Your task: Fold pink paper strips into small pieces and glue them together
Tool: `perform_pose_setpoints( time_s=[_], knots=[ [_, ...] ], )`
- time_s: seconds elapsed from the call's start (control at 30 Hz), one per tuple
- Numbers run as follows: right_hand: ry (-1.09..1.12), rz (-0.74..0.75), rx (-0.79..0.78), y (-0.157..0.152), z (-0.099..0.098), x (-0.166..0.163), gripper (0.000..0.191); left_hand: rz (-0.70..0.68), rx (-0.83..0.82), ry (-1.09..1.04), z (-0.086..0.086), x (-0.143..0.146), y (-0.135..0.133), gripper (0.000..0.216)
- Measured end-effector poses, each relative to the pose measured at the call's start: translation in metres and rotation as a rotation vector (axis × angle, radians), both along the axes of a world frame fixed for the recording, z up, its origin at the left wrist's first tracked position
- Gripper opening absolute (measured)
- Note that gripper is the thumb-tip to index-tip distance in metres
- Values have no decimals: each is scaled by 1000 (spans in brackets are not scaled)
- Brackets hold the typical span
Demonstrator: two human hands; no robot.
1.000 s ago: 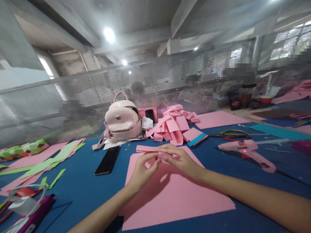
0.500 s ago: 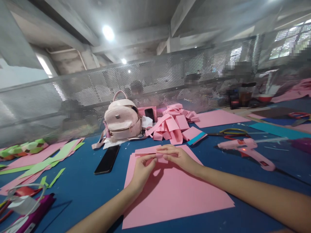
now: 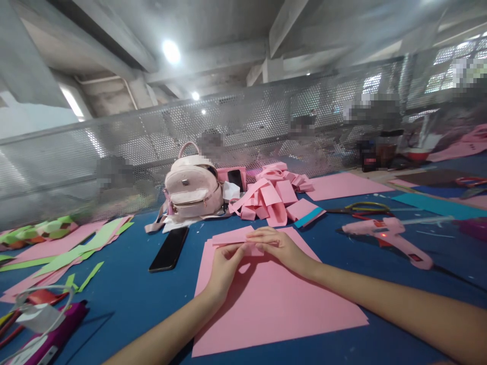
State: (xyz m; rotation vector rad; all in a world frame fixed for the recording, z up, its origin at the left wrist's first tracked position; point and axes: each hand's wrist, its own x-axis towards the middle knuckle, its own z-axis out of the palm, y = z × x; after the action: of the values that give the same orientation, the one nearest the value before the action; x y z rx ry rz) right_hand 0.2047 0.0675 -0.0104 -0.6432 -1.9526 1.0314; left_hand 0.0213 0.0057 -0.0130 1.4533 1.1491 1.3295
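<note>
Both my hands meet over a stack of pink paper sheets (image 3: 297,304) on the blue table. Between them is a narrow folded strip of pink paper (image 3: 232,236), held just above the far edge of the stack. My left hand (image 3: 225,264) pinches the strip's near edge between thumb and fingers. From the other side, my right hand (image 3: 279,248) lays its fingers across the strip, the thumb underneath near the left fingertips. A small flap of the strip shows below the right fingers; the exact fold is partly hidden by them.
Left of the stack lies a black phone (image 3: 169,249). Behind stand a pale pink backpack (image 3: 194,190) and a heap of folded pink strips (image 3: 266,197). A pink glue gun (image 3: 395,238) and scissors (image 3: 365,208) lie at right. A purple power strip (image 3: 63,329) sits at lower left.
The whole view has shifted very slightly. My left fingers have closed a little more along the strip's edge; both hands otherwise stay in place.
</note>
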Motion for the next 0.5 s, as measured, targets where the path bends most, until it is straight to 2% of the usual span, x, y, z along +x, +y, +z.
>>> perform_pose_setpoints(
  time_s=[0.17, 0.3, 0.5],
  knots=[
    [5, -31, 60, 6, -3, 1, 39, 63, 187, 110, -2, -7, 5, 27],
    [39, -10, 15, 8, -6, 2, 37, 104, 307, 258, -1, -14, 10, 24],
    [51, 53, -50, -1, -4, 1, 36, 198, 623, 567, 10, -26, 16, 8]
  ],
)
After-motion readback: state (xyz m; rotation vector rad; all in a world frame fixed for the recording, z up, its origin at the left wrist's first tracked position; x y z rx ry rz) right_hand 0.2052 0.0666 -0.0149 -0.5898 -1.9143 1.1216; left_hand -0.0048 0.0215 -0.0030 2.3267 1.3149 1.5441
